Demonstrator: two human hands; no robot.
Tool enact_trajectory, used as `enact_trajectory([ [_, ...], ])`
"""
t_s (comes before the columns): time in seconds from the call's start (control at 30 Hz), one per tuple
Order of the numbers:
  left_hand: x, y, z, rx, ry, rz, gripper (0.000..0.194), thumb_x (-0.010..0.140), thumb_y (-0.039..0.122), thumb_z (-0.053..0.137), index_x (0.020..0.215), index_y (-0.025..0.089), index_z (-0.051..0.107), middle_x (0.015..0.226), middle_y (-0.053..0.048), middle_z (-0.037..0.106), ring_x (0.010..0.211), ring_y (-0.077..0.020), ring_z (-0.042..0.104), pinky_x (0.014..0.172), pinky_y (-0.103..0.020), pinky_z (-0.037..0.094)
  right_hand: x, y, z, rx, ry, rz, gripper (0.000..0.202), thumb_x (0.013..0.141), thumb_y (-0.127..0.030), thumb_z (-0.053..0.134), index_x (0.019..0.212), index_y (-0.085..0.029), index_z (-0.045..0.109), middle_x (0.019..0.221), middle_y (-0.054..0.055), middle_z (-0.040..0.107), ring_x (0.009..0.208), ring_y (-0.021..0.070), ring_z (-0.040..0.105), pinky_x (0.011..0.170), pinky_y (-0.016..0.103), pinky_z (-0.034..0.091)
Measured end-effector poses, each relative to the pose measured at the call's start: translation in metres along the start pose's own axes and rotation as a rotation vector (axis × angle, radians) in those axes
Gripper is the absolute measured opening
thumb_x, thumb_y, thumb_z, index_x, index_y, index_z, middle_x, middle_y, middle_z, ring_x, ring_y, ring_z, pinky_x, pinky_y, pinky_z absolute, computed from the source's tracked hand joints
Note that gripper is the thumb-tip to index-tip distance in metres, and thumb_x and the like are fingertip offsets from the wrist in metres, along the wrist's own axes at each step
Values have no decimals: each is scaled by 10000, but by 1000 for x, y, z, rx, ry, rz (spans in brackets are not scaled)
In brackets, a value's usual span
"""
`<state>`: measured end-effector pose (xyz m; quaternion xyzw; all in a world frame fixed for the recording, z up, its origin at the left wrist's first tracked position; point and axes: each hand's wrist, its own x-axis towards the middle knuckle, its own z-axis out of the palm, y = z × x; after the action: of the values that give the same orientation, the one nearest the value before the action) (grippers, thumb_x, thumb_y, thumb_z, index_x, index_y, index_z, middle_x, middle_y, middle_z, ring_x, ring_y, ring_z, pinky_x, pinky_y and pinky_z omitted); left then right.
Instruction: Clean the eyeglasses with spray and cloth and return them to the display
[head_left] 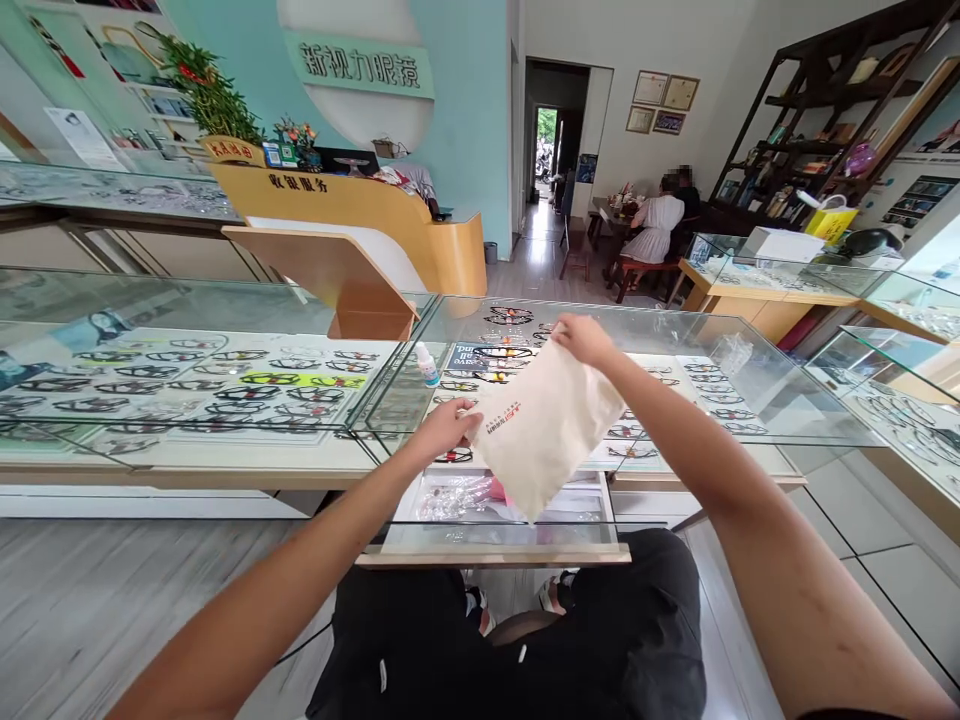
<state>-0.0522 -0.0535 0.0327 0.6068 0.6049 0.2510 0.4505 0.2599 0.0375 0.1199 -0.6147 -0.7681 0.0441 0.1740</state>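
A cream cloth with red and black print is stretched between my two hands, above the glass counter and an open drawer. My left hand pinches its left corner. At the top corner my right hand has its fingers closed on the cloth. One lower corner hangs down over the drawer, which holds clear plastic packets and something pink. A small white spray bottle stands on the glass to the left of the cloth. Rows of eyeglasses show around and behind the cloth.
A wooden-backed mirror or stand rests on the counter at the left. Glass display cases extend to both sides. My legs are under the drawer. Two people sit at a table in the back right, near a dark shelf.
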Motion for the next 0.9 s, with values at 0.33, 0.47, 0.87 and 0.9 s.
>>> enact_trajectory([
  [0.33, 32, 33, 17, 345, 192, 568, 455, 916, 240, 693, 1354, 231, 570, 1354, -129, 719, 1151, -308, 739, 1016, -446, 551, -7, -32, 47, -104, -83, -149, 313, 990, -102, 596, 1252, -229, 711, 1262, 130, 799, 1057, 294, 728, 804, 325, 453],
  [0.47, 81, 67, 37, -34, -54, 649, 586, 854, 276, 785, 1385, 237, 538, 1419, -131, 711, 1355, -309, 677, 1107, -448, 532, -19, -39, 35, -117, -73, -170, 284, 985, -125, 602, 1241, -229, 669, 1184, 118, 808, 1004, 290, 727, 774, 320, 436],
  [0.87, 92, 94, 38, 122, 94, 680, 200, 989, 383, 611, 904, 213, 676, 829, -31, 731, 734, -209, 595, 709, -344, 420, -33, -7, 24, 229, -129, -25, 423, 891, -468, 780, 1207, -236, 619, 896, 26, 735, 827, 246, 642, 712, 308, 408],
  [0.9, 93, 96, 32, 126, 130, 678, 196, 996, 384, 597, 918, 217, 665, 832, -31, 724, 730, -209, 587, 696, -340, 409, -34, 1, 22, 273, -191, -15, 388, 861, -492, 799, 1121, -238, 662, 892, 26, 733, 823, 241, 640, 716, 311, 417],
])
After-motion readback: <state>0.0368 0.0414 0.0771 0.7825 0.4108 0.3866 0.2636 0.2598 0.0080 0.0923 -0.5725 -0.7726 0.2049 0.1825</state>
